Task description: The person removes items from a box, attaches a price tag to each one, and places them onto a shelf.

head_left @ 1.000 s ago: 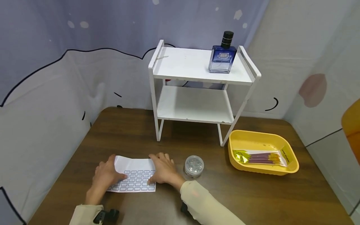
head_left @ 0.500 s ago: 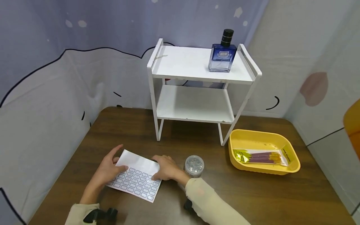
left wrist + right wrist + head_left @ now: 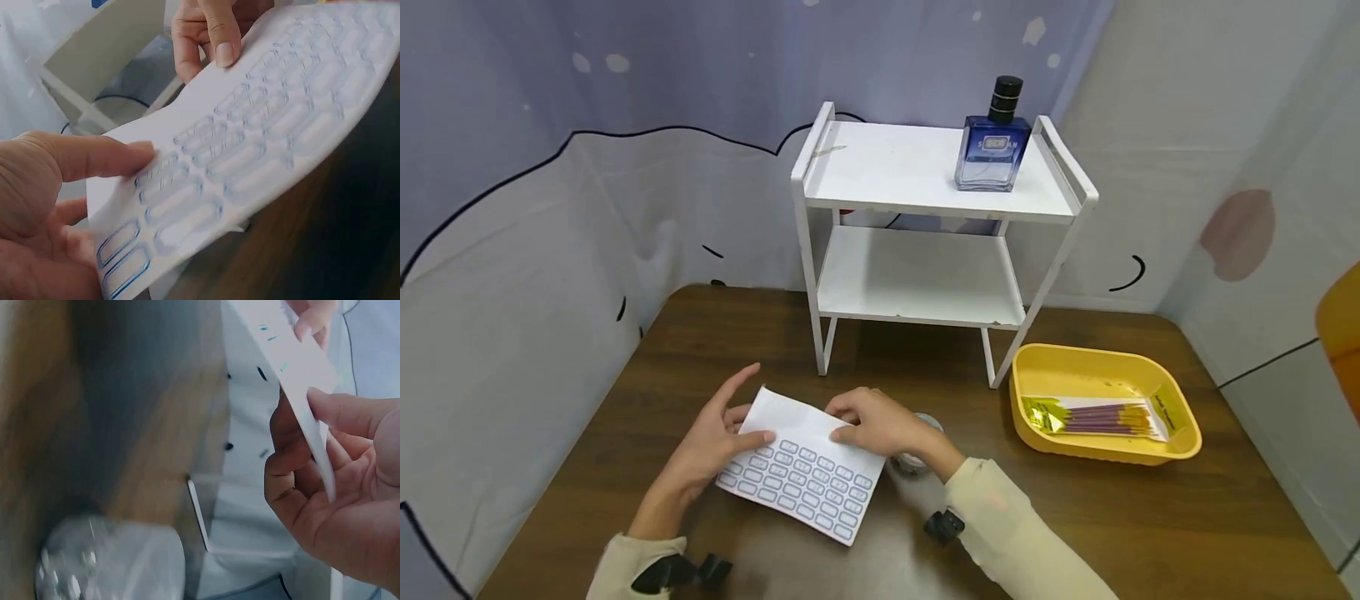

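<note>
left sleeve: cream | right sleeve: cream | left wrist camera: black, boxy end | right wrist camera: black, blocky

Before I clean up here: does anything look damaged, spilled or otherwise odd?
Only minor things: the white shelf has chipped-looking spots along its lower board's front edge, breaking the white finish, and the yellow tray holds small dark specks. Nothing looks spilled, and the label sheet shows no plain tear.

Looks like a curtained-off tabletop nook, per printed fabric drapes behind and beside wood-grain counter. Can't tell home or studio.
</note>
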### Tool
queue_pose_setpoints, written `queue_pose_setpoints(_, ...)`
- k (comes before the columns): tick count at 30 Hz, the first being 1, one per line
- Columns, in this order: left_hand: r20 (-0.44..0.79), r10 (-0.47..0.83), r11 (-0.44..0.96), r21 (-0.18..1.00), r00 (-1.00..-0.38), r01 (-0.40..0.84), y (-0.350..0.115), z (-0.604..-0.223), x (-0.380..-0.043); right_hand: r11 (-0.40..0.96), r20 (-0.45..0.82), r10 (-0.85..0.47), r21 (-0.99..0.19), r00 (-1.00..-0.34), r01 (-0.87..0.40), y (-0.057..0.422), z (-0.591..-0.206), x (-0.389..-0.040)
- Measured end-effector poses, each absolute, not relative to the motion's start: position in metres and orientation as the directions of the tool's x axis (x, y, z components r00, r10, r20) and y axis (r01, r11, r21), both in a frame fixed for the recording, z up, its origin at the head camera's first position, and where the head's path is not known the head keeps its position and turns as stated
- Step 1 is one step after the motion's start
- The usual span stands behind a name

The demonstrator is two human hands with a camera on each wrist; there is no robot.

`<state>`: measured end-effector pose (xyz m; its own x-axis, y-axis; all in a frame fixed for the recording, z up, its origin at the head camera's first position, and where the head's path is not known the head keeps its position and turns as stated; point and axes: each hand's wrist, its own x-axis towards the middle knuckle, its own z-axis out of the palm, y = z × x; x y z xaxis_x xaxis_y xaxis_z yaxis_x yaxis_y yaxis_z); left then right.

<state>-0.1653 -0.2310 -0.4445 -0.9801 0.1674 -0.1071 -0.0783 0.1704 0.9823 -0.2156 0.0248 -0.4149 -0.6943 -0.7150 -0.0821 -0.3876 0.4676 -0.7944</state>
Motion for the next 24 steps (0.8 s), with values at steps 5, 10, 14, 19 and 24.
queue_pose_setpoints(5, -0.024, 0.065, 0.118, 0.993, -0.998, -0.016, -0.223, -0.444, -0.165, 0.432, -0.055, -0.703, -0.825, -0.709, -0.365, 0.051, -0.403, -0.218)
queue_pose_setpoints(10, 0.024, -0.079, 0.044, 0.999, -0.997, 0.020, -0.211, -0.446, -0.161, 0.397, -0.019, -0.668, -0.855, -0.744, -0.334, 0.072, -0.396, -0.218)
queue_pose_setpoints(14, -0.018, -0.112, -0.057, 0.998, -0.994, -0.011, -0.199, -0.447, -0.161, 0.376, -0.021, -0.637, -0.881, -0.771, -0.286, 0.082, -0.396, -0.217)
queue_pose_setpoints(19, -0.044, -0.019, -0.324, 0.945, -0.999, -0.035, -0.187, -0.450, -0.159, 0.332, -0.004, -0.583, -0.914, -0.813, -0.234, 0.090, -0.399, -0.217)
queue_pose_setpoints(24, -0.044, 0.002, -0.434, 0.900, -0.999, -0.041, -0.173, -0.452, -0.155, 0.324, 0.009, -0.569, -0.917, -0.822, -0.234, 0.096, -0.402, -0.216)
